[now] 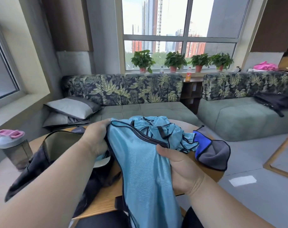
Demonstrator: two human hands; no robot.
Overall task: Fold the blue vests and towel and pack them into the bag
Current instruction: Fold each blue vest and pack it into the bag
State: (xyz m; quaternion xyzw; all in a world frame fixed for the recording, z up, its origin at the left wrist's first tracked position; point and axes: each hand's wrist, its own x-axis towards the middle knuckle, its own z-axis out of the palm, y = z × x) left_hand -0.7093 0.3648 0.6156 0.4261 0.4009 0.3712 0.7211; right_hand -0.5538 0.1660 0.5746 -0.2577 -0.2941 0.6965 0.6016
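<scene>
I have my left hand (94, 139) clenched on the far left edge of a light blue mesh vest with dark piping (140, 162) and my right hand (179, 165) gripping its right side, the vest hanging off the near edge of the round wooden table (204, 176). I judge this the first fold, which needs the vest spread flat. Room is tight: the open dark fabric bag (57, 145) lies left, a second crumpled blue vest (164, 130) and the blue-and-grey towel (212, 150) far right.

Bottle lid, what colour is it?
Pink flip cap on a white lid, seen in the head view.
</scene>
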